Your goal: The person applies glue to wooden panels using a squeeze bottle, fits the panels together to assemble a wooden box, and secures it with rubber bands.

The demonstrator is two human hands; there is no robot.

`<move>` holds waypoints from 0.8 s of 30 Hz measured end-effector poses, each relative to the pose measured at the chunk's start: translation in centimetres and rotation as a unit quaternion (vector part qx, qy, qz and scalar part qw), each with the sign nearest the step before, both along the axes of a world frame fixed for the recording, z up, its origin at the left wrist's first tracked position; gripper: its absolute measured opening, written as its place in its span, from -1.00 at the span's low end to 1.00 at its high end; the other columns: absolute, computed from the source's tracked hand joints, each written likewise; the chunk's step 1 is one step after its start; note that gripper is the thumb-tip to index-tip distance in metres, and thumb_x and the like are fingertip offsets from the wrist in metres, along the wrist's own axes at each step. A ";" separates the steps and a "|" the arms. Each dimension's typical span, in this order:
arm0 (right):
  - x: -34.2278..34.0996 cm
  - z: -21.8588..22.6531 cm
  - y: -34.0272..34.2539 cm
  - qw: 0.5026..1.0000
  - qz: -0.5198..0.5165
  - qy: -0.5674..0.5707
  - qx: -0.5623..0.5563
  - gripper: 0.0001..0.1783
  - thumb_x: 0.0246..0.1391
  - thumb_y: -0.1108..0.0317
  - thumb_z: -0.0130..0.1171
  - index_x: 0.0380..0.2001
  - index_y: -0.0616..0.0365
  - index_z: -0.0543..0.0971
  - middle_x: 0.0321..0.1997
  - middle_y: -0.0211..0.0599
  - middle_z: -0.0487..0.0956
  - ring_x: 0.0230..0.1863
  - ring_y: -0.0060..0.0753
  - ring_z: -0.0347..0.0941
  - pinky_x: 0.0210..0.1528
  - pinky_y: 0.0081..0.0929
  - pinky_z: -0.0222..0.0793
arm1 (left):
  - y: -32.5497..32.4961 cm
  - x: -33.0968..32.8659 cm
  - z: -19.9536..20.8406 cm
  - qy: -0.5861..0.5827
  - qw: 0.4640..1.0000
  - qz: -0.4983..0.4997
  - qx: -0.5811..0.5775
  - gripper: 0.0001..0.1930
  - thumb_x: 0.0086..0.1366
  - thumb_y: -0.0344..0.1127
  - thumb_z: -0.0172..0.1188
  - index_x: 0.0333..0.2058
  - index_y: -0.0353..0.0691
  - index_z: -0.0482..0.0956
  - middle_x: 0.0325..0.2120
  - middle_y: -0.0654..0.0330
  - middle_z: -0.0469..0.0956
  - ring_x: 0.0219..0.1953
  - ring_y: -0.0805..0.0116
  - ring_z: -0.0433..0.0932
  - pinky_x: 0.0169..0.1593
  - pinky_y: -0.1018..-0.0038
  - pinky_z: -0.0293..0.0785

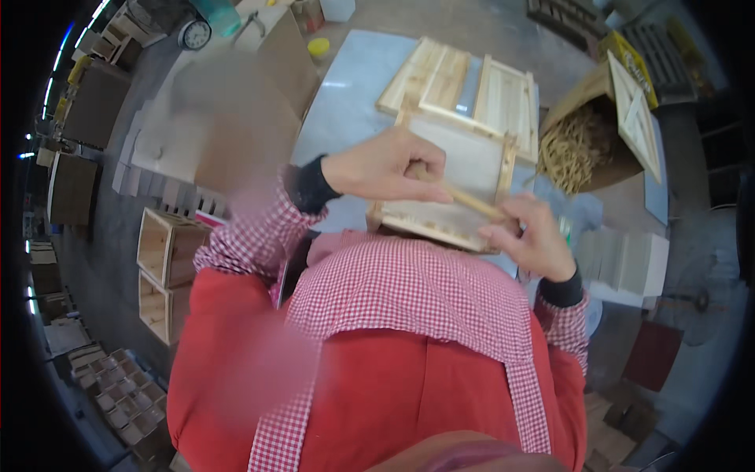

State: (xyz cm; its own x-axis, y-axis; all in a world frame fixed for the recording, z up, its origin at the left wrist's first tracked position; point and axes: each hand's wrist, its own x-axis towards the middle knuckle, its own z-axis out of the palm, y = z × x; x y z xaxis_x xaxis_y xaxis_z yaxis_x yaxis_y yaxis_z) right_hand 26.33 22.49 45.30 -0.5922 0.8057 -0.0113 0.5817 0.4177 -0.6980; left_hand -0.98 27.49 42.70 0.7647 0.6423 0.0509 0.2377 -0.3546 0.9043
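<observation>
- The person's left hand [389, 167] is curling its fingers in around the left end of a narrow, straight, tan strip that looks like wood [476, 204], with the thumb reaching along toward the right
- The person's right hand [536, 236] is pinching the right end of the strip between thumb and fingers, nearer the body than the left hand
- The strip is lying between the two hands, slanting from far left to near right and passing above a shallow, rectangular, pale wooden frame with a white flat panel inside [507, 169]
- The frame is resting in front of the body, its near edge standing close to the red-and-white checked cloth apron [425, 275], its far part stretching beyond the hands
- Flat, pale, planked wooden panels [440, 75] are lying on the far side of the frame, on a smooth, pale blue-grey tabletop [338, 94]
- A rectangular light wooden framed panel [503, 94] is lying just right of them
- To the right of the frame, an open brown cardboard carton [590, 86] is holding a heap of curly tan shreds [570, 153]
- A pale framed board with a diagonal bar [635, 118] is standing at the carton's right side
- On the far left, a round dark-rimmed clock [194, 35] is sitting well apart from both hands
</observation>
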 end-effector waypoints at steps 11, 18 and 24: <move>9.1 -4.6 9.0 0.948 -0.111 -0.059 0.293 -0.59 -0.06 0.28 0.29 -0.74 0.14 0.29 -0.59 -0.27 0.41 -0.30 -0.18 0.41 0.00 -0.23 0.18 | 6.9 -3.5 -2.2 0.072 0.910 0.228 0.338 -0.71 0.09 -0.22 0.22 -0.65 -0.24 0.37 -0.73 0.03 0.36 -0.63 -0.02 0.40 -0.54 0.20 0.26; 7.8 -9.5 2.9 0.988 -0.076 -0.022 0.132 -0.64 -0.01 0.31 0.26 -0.70 0.15 0.33 -0.45 -0.21 0.55 -0.24 -0.17 0.45 0.04 -0.23 0.17 | 0.7 -4.3 -7.8 0.029 0.940 0.217 0.263 -0.71 0.09 -0.25 0.23 -0.65 -0.24 0.36 -0.71 0.07 0.35 -0.62 0.03 0.38 -0.50 0.26 0.27; 6.7 -9.8 6.4 0.974 -0.051 -0.064 0.214 -0.73 -0.01 0.35 0.24 -0.66 0.16 0.41 -0.43 -0.20 0.47 -0.18 -0.20 0.41 0.02 -0.21 0.16 | 4.6 -5.4 -9.8 0.019 0.920 0.208 0.331 -0.80 0.14 -0.25 0.22 -0.54 -0.16 0.40 -0.67 0.24 0.41 -0.53 0.15 0.43 -0.21 0.26 0.31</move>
